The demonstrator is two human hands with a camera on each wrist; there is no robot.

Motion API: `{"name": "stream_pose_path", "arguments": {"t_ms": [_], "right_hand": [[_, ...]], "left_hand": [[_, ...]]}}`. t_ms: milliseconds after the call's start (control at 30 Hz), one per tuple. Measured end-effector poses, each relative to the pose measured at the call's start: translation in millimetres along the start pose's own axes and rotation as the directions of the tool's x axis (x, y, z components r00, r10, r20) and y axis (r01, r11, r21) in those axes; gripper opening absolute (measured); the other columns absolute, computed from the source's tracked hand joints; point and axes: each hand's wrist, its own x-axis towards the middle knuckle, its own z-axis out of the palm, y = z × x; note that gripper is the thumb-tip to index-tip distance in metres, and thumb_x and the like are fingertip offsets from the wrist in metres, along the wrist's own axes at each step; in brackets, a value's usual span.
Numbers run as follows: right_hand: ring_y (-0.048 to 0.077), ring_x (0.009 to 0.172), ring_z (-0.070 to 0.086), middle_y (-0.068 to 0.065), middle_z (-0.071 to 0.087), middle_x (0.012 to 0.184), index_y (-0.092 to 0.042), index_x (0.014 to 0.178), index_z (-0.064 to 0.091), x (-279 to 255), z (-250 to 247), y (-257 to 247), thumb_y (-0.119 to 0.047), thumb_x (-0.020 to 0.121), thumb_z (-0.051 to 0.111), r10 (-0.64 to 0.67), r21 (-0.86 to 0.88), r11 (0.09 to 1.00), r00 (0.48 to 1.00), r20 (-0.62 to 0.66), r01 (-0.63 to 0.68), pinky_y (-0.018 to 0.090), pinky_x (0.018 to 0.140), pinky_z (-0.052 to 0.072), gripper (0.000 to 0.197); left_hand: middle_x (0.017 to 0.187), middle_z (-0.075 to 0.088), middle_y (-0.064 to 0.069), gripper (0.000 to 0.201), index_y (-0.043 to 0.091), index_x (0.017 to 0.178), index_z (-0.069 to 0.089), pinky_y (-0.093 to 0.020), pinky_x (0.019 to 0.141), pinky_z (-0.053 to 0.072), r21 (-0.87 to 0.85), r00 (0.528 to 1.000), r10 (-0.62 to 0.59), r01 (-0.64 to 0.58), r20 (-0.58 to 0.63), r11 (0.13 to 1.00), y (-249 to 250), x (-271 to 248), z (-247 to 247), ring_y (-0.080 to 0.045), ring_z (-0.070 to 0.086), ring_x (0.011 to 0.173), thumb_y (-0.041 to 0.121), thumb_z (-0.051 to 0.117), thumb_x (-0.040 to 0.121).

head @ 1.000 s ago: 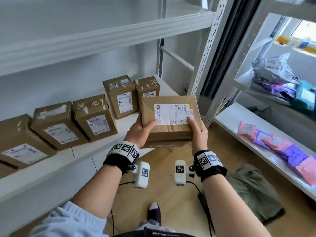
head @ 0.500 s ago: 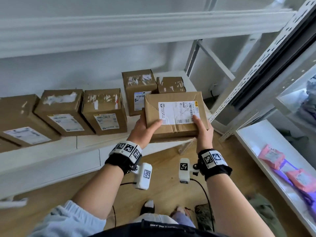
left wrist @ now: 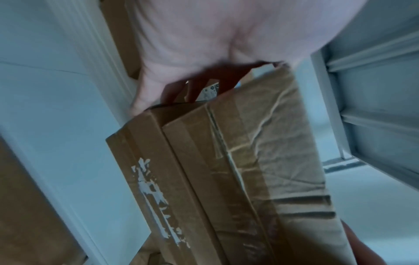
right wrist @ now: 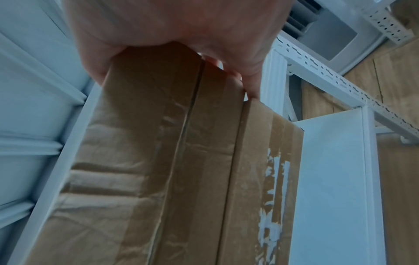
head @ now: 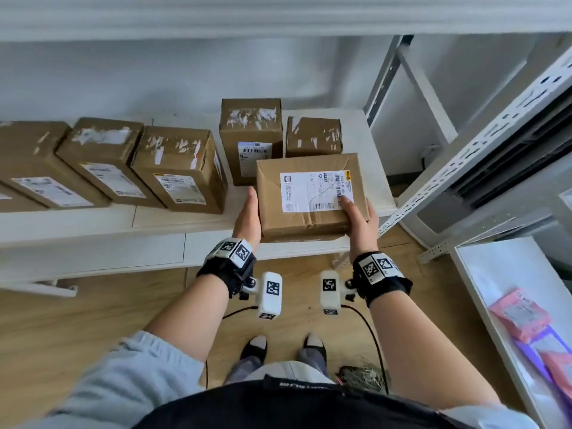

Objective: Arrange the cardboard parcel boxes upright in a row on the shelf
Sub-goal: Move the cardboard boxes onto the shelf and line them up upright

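I hold a flat cardboard parcel box point(head: 312, 193) with a white label facing up, over the front right part of the white shelf point(head: 154, 218). My left hand point(head: 247, 215) grips its left side. My right hand point(head: 359, 224) grips its right near corner, thumb on the label. The wrist views show the taped box point(left wrist: 226, 170) point(right wrist: 170, 161) close under my left hand point(left wrist: 181, 44) and right hand point(right wrist: 170, 23). Several boxes stand in a row on the shelf: three at the left point(head: 102, 159), a taller one point(head: 250, 137) and a small one point(head: 314, 136) just behind the held box.
An upper shelf board point(head: 278, 13) runs overhead. A perforated metal upright point(head: 483, 134) stands at the shelf's right end. A second white shelf at the right carries pink and purple soft parcels point(head: 523, 317). Below are a wooden floor, cables and my feet.
The held box has moved forward and down to the shelf's right end, in front of the two rightmost boxes. My left thumb has slid off its top face. The view has tilted down.
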Motion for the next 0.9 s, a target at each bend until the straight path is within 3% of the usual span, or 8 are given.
{"name": "stream_pose_path", "arguments": {"t_ms": [133,233,367,467,567,667,767,900], "right_hand": [[0.02,0.113,0.066,0.002,0.07,0.122,-0.022,0.135,0.056,4,-9,-3,-0.058,0.063,0.084,-0.009,0.006,1.0,0.999,0.046,0.009,0.049,0.102,0.05,0.085],[0.02,0.116,0.065,0.003,0.068,0.125,-0.02,0.139,0.052,4,-13,0,-0.059,0.061,0.085,-0.007,0.012,1.0,0.999,0.049,0.006,0.049,0.103,0.049,0.093],[0.022,0.116,0.064,0.003,0.068,0.124,-0.019,0.139,0.052,4,-16,1,-0.052,0.068,0.081,-0.003,0.0,1.0,0.998,0.055,0.003,0.05,0.103,0.049,0.083],[0.023,0.115,0.065,0.007,0.067,0.125,-0.018,0.138,0.053,1,-19,0,-0.053,0.069,0.08,-0.01,-0.024,1.0,0.997,0.074,0.012,0.051,0.101,0.05,0.082],[0.023,0.108,0.069,0.009,0.068,0.122,-0.015,0.136,0.055,0,-24,-3,-0.046,0.071,0.078,0.007,0.01,1.0,0.999,0.041,-0.008,0.047,0.094,0.056,0.075],[0.024,0.101,0.07,0.01,0.072,0.112,-0.02,0.117,0.065,1,-36,-9,-0.042,0.073,0.073,-0.002,0.035,0.999,1.0,0.002,0.002,0.044,0.084,0.06,0.05],[0.023,0.098,0.071,0.011,0.073,0.11,-0.013,0.122,0.064,3,-52,-22,-0.048,0.066,0.072,-0.027,0.056,0.998,0.999,-0.029,0.029,0.042,0.082,0.06,0.067],[0.016,0.084,0.068,0.003,0.072,0.093,-0.013,0.111,0.068,7,-72,-51,-0.037,0.069,0.071,-0.119,0.082,0.99,0.993,0.007,0.119,0.035,0.074,0.055,0.048]], "left_hand": [[0.137,0.051,-0.005,0.08,0.029,0.143,0.039,-0.054,0.104,0.041,0.011,0.97,-0.121,0.126,-0.21,0.992,-35,28,-6,-0.029,0.054,0.118,0.074,0.031,0.078],[0.122,0.054,-0.005,0.064,0.026,0.124,0.05,-0.047,0.095,0.04,0.07,0.952,-0.292,0.298,-0.092,0.952,-47,18,0,-0.03,0.054,0.106,0.071,0.046,0.078],[0.145,0.041,-0.01,0.059,0.027,0.145,0.038,-0.058,0.11,0.03,-0.123,0.926,-0.377,0.375,0.006,0.919,-59,11,11,-0.035,0.045,0.13,0.059,0.041,0.095],[0.147,0.042,-0.008,0.058,0.027,0.137,0.046,-0.06,0.115,0.02,-0.258,0.928,-0.366,0.371,0.066,0.892,-65,16,14,-0.033,0.037,0.138,0.06,0.049,0.089],[0.124,0.058,-0.003,0.028,0.028,0.116,0.059,-0.053,0.117,0.02,-0.334,0.94,-0.337,0.336,0.058,0.88,-69,24,15,-0.024,0.043,0.135,0.044,0.05,0.095],[0.131,0.057,-0.009,0.054,0.011,0.137,0.052,-0.049,0.115,0.028,-0.337,0.953,-0.302,0.292,0.026,0.895,-71,27,16,-0.021,0.048,0.131,0.044,0.058,0.093],[0.12,0.061,-0.009,0.037,0.02,0.109,0.062,-0.045,0.111,0.039,-0.313,0.967,-0.256,0.246,0.011,0.917,-65,21,18,-0.023,0.054,0.122,0.046,0.071,0.084],[0.116,0.061,-0.011,0.074,0.016,0.11,0.064,-0.039,0.096,0.054,-0.288,0.985,-0.173,0.161,-0.014,0.944,-59,11,15,-0.029,0.06,0.112,0.053,0.085,0.049]]}}
